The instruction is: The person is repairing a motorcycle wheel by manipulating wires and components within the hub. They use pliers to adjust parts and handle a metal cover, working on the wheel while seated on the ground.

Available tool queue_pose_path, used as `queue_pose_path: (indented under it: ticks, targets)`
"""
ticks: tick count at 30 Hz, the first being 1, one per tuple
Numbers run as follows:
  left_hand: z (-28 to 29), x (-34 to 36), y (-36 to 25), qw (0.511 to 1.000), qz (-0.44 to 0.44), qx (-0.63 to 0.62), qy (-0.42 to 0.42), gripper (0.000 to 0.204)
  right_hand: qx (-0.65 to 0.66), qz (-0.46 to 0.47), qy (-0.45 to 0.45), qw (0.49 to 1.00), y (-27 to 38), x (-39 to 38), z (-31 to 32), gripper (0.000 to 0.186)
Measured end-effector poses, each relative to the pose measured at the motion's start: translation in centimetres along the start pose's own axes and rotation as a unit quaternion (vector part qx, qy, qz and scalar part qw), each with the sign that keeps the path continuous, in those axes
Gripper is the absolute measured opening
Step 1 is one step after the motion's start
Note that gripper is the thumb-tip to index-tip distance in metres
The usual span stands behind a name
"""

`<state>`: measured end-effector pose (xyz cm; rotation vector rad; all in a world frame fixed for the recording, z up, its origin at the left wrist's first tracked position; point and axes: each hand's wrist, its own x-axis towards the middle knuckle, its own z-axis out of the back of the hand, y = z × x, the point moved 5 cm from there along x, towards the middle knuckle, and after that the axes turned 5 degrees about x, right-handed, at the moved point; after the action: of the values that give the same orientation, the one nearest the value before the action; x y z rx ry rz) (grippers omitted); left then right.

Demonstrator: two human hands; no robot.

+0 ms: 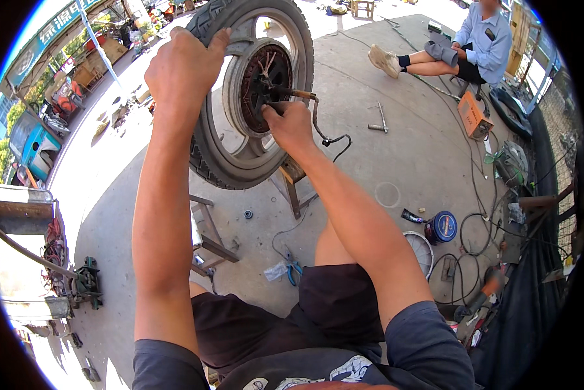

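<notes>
A spoked hub-motor wheel (215, 151) with a black tyre stands upright in front of me, its inner hub side with copper windings (248, 97) turned toward my right. My left hand (185, 68) is closed over the tyre and rim at the upper left. Close to the hub's centre, the fingers of my right hand (291, 129) are pinched together; what lies between them is too small to make out. Just above those fingers an axle (295, 93) sticks out of the hub, and a dark cable (317, 123) hangs from its end. Thin wires (265, 65) show on the hub.
Under the wheel are a wooden-topped stand (293, 172) and a metal stool frame (215, 247). Blue-handled pliers (293, 274) and a T-handled wrench (380, 123) lie on the floor. To the right are a blue-lidded tub (441, 226), cables, an orange machine (475, 117) and a seated person (483, 45).
</notes>
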<state>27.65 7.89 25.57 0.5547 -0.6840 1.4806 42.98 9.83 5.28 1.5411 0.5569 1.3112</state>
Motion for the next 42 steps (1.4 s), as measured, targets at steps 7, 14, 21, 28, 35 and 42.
queue_pose_path:
  ticks: [7,14,21,28,35,42]
  targets:
    - [0.0,-0.1,-0.1,1.000,0.002,-0.010,-0.008,0.075,-0.013,-0.012,0.031,0.999,0.5,-1.0,1.3,0.033]
    - [0.0,0.0,0.1,0.999,0.018,-0.005,0.036,0.081,-0.015,-0.006,0.041,0.999,0.1,-1.4,1.5,0.032]
    - [-0.1,-0.1,0.2,1.000,0.006,-0.014,0.003,0.074,-0.029,0.010,0.038,0.999,-0.6,-1.3,1.4,0.030]
    - [-0.2,-0.1,0.2,1.000,0.001,-0.014,0.000,0.074,-0.046,0.021,0.050,0.997,-0.8,-1.5,1.2,0.030]
    - [-0.2,-0.1,0.2,1.000,0.009,-0.002,0.018,0.079,-0.048,0.029,0.048,0.997,-0.6,-1.4,1.2,0.028]
    - [-0.4,0.2,0.3,0.999,0.005,-0.002,0.033,0.085,-0.059,0.030,0.051,0.997,-1.0,-1.4,1.1,0.025]
